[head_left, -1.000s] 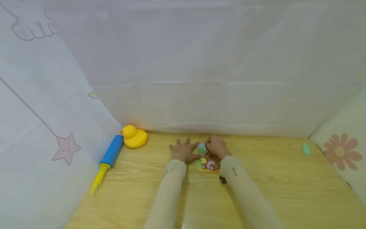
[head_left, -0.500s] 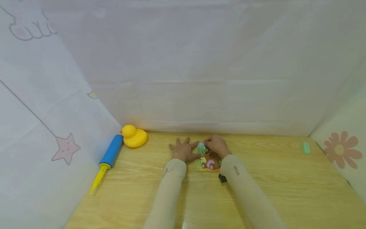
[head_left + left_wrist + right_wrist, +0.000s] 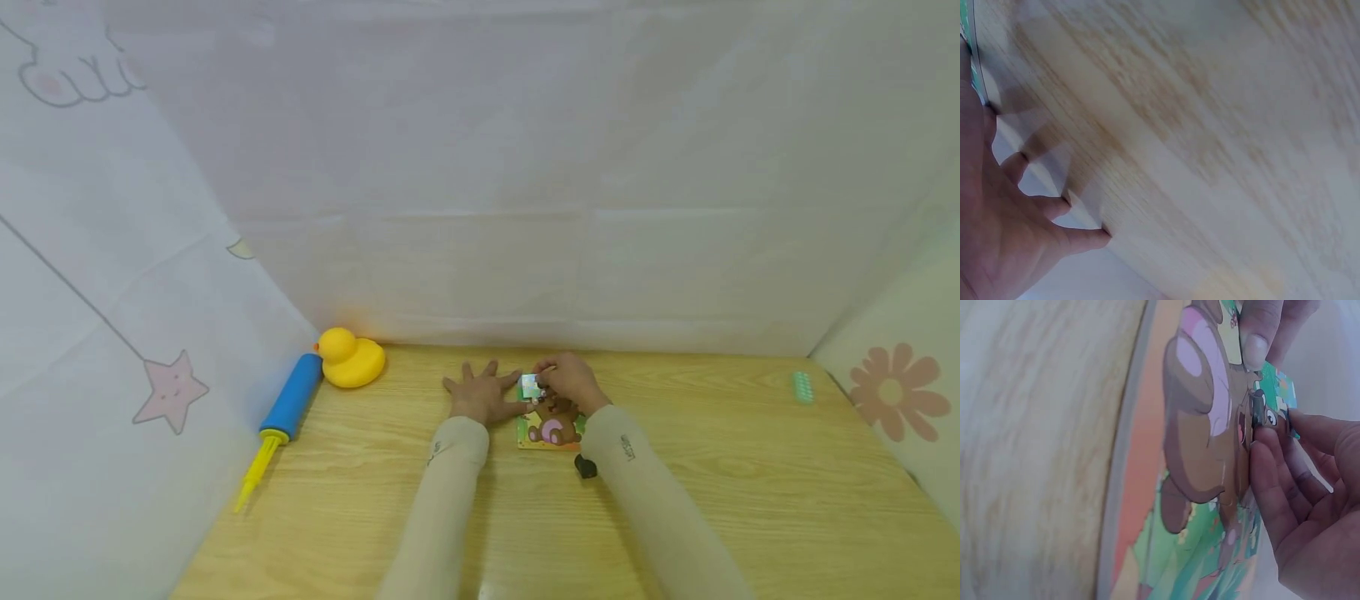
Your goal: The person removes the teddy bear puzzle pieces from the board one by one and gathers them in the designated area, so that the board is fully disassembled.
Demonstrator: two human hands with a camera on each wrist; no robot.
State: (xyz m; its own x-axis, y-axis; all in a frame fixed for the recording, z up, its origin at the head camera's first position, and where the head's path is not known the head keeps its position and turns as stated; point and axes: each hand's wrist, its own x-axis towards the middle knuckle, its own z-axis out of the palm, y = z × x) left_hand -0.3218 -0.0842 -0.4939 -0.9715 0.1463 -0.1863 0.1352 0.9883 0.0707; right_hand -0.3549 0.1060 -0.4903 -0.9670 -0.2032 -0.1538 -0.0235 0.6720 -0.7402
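Pinching a small puzzle piece (image 3: pixel 529 386) at the eleven o'clock corner of the bear puzzle (image 3: pixel 552 432), the right hand (image 3: pixel 572 385) has its fingers clamped along the piece's edge, thumb against fingertips. The right wrist view shows a bear's eye and some green on that piece, which looks tilted; whether its lower edge touches the board is hidden by the fingers. A grip this close to the edge could let the piece pivot or slip, and a lift or press at a slant might catch a neighbouring piece and unseat it.

At nine o'clock the left hand (image 3: pixel 482 398) lies with its fingers spread well apart, tips on the tabletop (image 3: pixel 750 492), and its thumb reaching onto the board. That thumb seems to be the main hold; if it pressed too lightly, the board could slide or swivel under a sideways push.

At five o'clock, just beside the right sleeve (image 3: pixel 637 475), sits a small dark object (image 3: pixel 586 467) that the forearm could nudge. The yellow duck (image 3: pixel 352 360) near ten o'clock, the blue pump (image 3: pixel 295 396) at nine and a green item (image 3: pixel 803 387) at three seem too far off to interfere.
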